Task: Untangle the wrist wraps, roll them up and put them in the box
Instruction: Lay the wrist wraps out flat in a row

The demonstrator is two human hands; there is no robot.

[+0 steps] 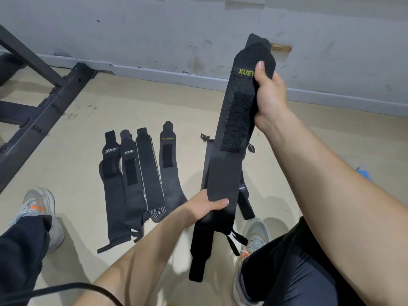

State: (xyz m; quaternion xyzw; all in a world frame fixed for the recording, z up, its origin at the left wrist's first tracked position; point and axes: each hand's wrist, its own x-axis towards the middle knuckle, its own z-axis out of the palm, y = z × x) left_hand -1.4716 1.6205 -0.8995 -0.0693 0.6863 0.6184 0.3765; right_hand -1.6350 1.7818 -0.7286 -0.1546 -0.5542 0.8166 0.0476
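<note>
A long black wrist wrap (229,138) with a yellow-green logo and a Velcro patch is held stretched in the air. My right hand (268,96) grips its upper end near the logo. My left hand (205,206) pinches its lower part, thumb on top. Below that hand, the wrap's end and a thumb loop (236,239) hang down. Several other dark wrist wraps (141,173) lie flat side by side on the floor to the left. More black wrap pieces (244,202) lie on the floor behind the held one. No box is in view.
A black metal frame (44,102) runs across the floor at the left. My shoes (39,208) and legs flank the wraps. A grey wall with a skirting board (176,74) closes the back. A black cable (66,288) crosses the lower left. A blue scrap (364,173) lies at right.
</note>
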